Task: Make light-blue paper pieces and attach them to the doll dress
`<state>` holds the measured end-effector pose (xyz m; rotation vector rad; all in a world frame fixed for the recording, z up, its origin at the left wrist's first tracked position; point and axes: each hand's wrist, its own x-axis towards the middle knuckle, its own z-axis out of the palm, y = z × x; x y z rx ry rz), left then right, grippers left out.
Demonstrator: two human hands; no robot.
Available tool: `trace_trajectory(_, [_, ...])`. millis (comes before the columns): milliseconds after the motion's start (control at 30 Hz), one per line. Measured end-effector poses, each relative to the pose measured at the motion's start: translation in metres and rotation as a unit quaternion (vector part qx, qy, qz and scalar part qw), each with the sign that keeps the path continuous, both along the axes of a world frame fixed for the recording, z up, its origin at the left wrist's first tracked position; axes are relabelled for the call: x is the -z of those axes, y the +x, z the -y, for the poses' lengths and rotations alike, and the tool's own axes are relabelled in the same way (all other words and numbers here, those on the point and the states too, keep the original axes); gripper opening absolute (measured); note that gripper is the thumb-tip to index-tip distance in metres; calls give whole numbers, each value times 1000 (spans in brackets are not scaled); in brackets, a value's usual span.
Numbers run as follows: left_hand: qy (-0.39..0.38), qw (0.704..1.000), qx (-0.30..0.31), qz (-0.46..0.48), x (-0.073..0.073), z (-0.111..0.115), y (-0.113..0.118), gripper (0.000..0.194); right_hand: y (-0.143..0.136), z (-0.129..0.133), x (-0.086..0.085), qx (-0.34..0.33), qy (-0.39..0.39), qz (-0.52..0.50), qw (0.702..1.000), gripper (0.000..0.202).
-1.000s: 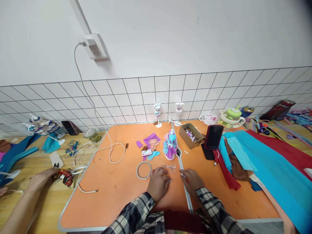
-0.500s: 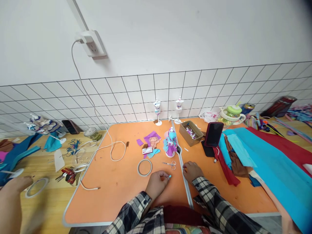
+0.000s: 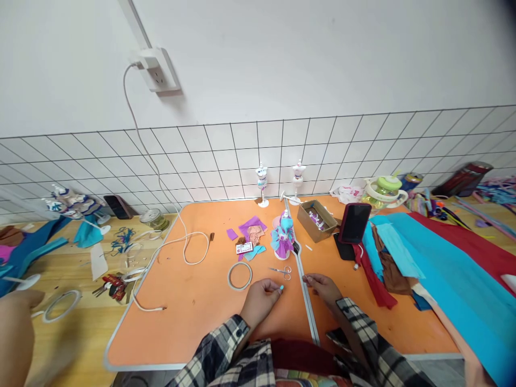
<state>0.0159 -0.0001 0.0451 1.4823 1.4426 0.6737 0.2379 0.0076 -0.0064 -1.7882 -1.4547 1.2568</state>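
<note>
Low over the orange table, my left hand (image 3: 261, 302) pinches a small light-blue scrap (image 3: 281, 288) between thumb and fingertip. To its right, my right hand (image 3: 323, 289) has thumb and index finger together; anything between them is too small to make out. Small scissors (image 3: 285, 272) lie just beyond both hands. A roll of tape (image 3: 239, 276) rests flat beyond my left hand. Behind the scissors stands a little dress form (image 3: 284, 236) in a blue and purple ruffled dress. Purple, peach and blue fabric scraps (image 3: 252, 228) lie left of it, with a white labelled card (image 3: 244, 248) among them.
Two bare mini dress forms (image 3: 262, 185) stand by the wall. A cardboard box (image 3: 316, 220) and a propped phone (image 3: 355, 223) are right of centre, then layered fabric (image 3: 439, 258). A white cable (image 3: 185, 236) loops across the left. Another person's hand (image 3: 20, 309) is at far left.
My right hand has lifted slightly off the table, its thumb and index finger now together. My left hand still pinches the blue scrap. The view has shifted slightly.
</note>
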Motion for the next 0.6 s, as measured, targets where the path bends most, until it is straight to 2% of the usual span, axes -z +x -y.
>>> trace_trajectory(67, [-6,1000,-1,9,-4,-2,2,15,-3,8,-13,16,-8,-60,998,43])
trace_trajectory(133, [-3,1000,-2,15,-13,-4,4,15,-10,15,-34,30,-10,-121,992,45])
trace_trajectory(200, [8,1000,-2,17,-25,-5,6,15,-19,18,-60,61,-55,-239,967,41])
trace_trajectory(300, [38,999,2,8,-47,-4,10,13,-35,18,-96,43,-72,-269,960,38])
trace_trajectory(367, [56,998,8,-3,-60,-3,12,13,-45,17,-111,32,-65,-272,960,38])
trace_trajectory(467, [65,998,8,-15,-71,-2,14,14,-57,17,-115,40,-32,-256,965,36])
trace_trajectory(600, [56,998,-5,-26,-77,-1,15,14,-63,20,-106,53,-1,-206,977,31])
